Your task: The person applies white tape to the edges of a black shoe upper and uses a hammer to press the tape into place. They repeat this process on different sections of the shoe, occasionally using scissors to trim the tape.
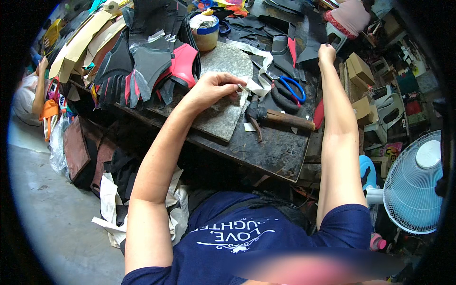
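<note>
My left hand [217, 90] is over a grey stone slab [216, 121], thumb and fingertips pinched on the end of a white strip [260, 89]. From there the strip curls away across the table. At the table's far right, my right arm is stretched out and my right hand [327, 54] is closed at the edge of a black sheet [311, 40]. Beside the slab lies a hammer [289, 119] with a wooden handle. Scissors [299, 90] with one blue handle loop and one dark one rest just beyond it.
Stacked black and pink cut pieces [152, 61] fill the table's left side. A tub [205, 33] with a blue rim stands behind the slab. To the right are a white fan [412, 183], cardboard boxes [359, 71] and a seated person [349, 19]. Another person [31, 99] is at far left.
</note>
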The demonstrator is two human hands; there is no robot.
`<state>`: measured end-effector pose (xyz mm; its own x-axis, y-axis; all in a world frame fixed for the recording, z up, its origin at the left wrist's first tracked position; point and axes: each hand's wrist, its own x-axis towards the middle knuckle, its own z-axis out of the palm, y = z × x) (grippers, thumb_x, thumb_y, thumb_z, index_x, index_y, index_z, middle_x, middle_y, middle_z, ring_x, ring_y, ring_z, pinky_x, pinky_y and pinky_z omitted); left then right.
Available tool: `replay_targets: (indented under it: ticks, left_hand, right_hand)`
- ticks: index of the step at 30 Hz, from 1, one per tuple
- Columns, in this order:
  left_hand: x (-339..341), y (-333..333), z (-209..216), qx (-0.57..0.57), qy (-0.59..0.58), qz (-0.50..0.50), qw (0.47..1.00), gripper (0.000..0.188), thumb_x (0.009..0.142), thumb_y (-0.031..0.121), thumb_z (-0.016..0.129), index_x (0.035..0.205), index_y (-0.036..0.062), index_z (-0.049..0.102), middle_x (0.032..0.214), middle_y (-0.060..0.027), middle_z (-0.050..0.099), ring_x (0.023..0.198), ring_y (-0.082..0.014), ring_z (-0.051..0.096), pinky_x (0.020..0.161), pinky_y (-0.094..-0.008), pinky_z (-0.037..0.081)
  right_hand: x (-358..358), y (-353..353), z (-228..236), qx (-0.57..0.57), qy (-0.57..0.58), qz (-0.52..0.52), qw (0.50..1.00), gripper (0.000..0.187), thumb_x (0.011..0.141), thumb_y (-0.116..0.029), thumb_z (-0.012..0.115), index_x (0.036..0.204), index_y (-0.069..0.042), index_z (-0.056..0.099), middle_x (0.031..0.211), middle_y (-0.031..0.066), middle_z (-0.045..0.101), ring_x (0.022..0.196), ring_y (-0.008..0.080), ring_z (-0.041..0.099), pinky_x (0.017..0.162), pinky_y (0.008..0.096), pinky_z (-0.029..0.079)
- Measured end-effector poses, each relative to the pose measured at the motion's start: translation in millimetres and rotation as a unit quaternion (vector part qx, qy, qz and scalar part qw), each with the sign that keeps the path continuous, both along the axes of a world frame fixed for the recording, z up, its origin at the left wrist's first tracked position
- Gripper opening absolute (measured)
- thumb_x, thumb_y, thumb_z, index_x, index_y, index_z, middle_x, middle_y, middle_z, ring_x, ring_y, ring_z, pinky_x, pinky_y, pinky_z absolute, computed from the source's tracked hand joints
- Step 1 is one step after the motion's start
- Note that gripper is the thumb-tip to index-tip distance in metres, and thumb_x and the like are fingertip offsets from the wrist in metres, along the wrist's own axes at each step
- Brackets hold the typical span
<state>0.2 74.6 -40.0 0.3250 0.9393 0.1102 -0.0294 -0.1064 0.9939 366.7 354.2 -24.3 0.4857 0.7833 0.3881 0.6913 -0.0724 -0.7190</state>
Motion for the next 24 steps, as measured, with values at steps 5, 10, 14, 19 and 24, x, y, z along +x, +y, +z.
replay_targets:
  ticks: [5, 10, 14, 19, 24]
  left_hand:
    - [-2.7, 1.4, -1.1, -0.014, 0.008, -0.014, 1.000, 0.023, 0.092, 0.010, 0.063, 0.112, 0.0011, 0.069, 0.092, -0.0017, 0.067, 0.078, -0.0066, 0.061, 0.076, -0.0216, 0.050]
    - [-4.0, 4.3, -2.0, 0.005, 0.055, -0.007, 0.998, 0.030, 0.094, 0.017, 0.060, 0.118, 0.0005, 0.066, 0.089, -0.0043, 0.069, 0.081, -0.0086, 0.063, 0.075, -0.0231, 0.050]
    - [0.6, 1.6, -0.5, -0.004, -0.016, 0.060, 0.998, 0.032, 0.096, 0.017, 0.058, 0.122, -0.0011, 0.062, 0.096, -0.0095, 0.068, 0.081, -0.0144, 0.067, 0.073, -0.0267, 0.055]
    - [1.2, -1.2, 1.0, -0.006, -0.053, 0.092, 0.994, 0.035, 0.099, 0.019, 0.055, 0.127, -0.0010, 0.058, 0.105, -0.0157, 0.067, 0.087, -0.0188, 0.068, 0.077, -0.0299, 0.057]
    - [0.6, 2.1, -2.8, 0.009, -0.093, 0.081, 0.992, 0.037, 0.098, 0.023, 0.056, 0.126, -0.0014, 0.059, 0.107, -0.0117, 0.067, 0.087, -0.0174, 0.067, 0.081, -0.0301, 0.057]
  right_hand:
    - [-10.0, -41.3, 29.2, 0.279, 0.023, 0.192, 0.940, 0.045, 0.084, -0.009, 0.053, 0.128, 0.003, 0.054, 0.109, 0.0244, 0.066, 0.102, 0.0364, 0.064, 0.092, 0.0375, 0.047]
    - [-55.1, -149.7, 73.1, 0.348, 0.024, 0.430, 0.833, 0.034, 0.093, -0.007, 0.056, 0.127, -0.001, 0.053, 0.114, 0.0124, 0.065, 0.104, 0.0227, 0.062, 0.094, 0.0355, 0.047]
    - [-94.9, -215.4, 74.1, 0.386, -0.004, 0.553, 0.738, 0.029, 0.093, -0.010, 0.060, 0.121, -0.002, 0.056, 0.106, 0.0075, 0.063, 0.095, 0.0152, 0.058, 0.083, 0.0305, 0.047]
    - [-93.0, -245.2, 70.1, 0.439, -0.173, 0.551, 0.689, 0.031, 0.092, -0.003, 0.055, 0.123, -0.003, 0.057, 0.121, 0.0180, 0.064, 0.116, 0.0311, 0.061, 0.104, 0.0421, 0.044]
    - [-63.2, -279.1, 33.7, 0.244, -0.272, 0.579, 0.729, 0.035, 0.085, -0.006, 0.056, 0.119, -0.006, 0.065, 0.127, 0.0162, 0.062, 0.120, 0.0312, 0.058, 0.109, 0.0494, 0.037]
